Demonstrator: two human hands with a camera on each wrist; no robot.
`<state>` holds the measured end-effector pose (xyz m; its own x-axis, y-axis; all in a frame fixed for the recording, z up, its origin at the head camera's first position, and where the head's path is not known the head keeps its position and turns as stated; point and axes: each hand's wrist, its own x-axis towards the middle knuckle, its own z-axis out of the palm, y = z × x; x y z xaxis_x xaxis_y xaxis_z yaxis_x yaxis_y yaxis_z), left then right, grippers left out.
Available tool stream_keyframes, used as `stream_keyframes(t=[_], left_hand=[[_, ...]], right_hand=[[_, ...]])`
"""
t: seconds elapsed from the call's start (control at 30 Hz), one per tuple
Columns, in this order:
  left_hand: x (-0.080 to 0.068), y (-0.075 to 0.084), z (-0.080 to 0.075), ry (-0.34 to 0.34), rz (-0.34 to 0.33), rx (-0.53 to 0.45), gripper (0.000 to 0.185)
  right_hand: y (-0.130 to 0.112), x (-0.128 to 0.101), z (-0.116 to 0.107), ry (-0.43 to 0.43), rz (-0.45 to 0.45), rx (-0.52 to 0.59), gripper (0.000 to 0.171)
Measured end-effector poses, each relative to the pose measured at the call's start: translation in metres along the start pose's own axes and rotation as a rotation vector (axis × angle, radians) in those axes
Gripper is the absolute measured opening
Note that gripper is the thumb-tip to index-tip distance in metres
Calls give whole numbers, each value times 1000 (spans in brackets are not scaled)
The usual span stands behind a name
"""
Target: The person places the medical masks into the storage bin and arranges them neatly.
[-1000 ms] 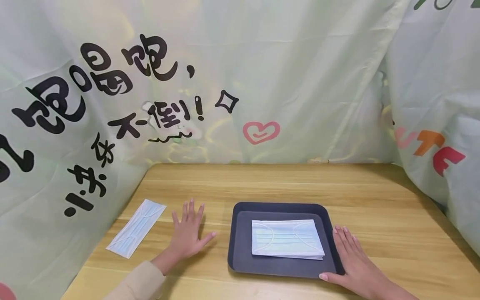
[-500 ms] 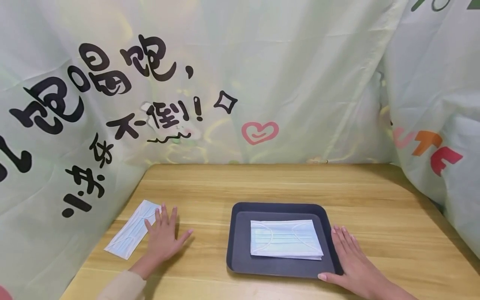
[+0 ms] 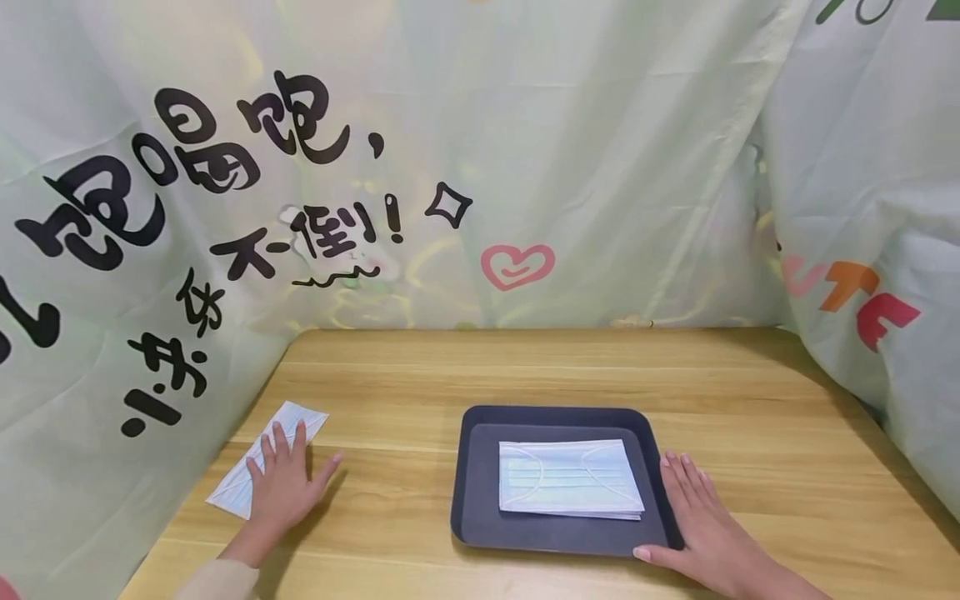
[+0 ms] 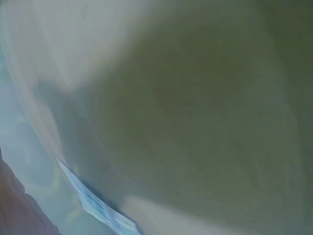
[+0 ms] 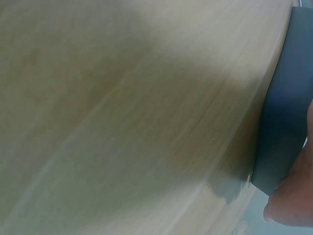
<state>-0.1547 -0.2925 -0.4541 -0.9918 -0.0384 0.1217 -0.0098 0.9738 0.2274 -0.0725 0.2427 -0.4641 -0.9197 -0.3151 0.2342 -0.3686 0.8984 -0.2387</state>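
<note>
A dark tray (image 3: 472,500) sits on the wooden table (image 3: 540,367) and carries a small stack of light blue face masks (image 3: 570,487). My right hand (image 3: 693,521) lies flat with straight fingers against the tray's right rim (image 5: 283,122). A single face mask (image 3: 232,487) lies at the table's left edge. My left hand (image 3: 281,483) rests flat on that mask, fingers spread, and covers its middle. In the left wrist view a blue mask edge (image 4: 95,205) shows blurred near the bottom.
Pale green printed cloth (image 3: 525,167) hangs close behind the table and along both sides. The left cloth (image 3: 97,375) reaches down beside the single mask. Bare wood stretches behind the tray and to its right.
My left hand has slid left across the table, from beside the tray onto the single mask. The right hand and the tray have stayed in place.
</note>
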Motion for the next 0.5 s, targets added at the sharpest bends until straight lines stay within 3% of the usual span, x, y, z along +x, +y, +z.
stream_keyframes(t=[0.2,0.5], left_hand=[[-5,-17,-4,11,-60,3,91],[-16,-43,-6,191,-159,-10,68]], right_hand=[[0,0,0,17,-9,-3,111],[0,-2,2,81,-50,-34,112]])
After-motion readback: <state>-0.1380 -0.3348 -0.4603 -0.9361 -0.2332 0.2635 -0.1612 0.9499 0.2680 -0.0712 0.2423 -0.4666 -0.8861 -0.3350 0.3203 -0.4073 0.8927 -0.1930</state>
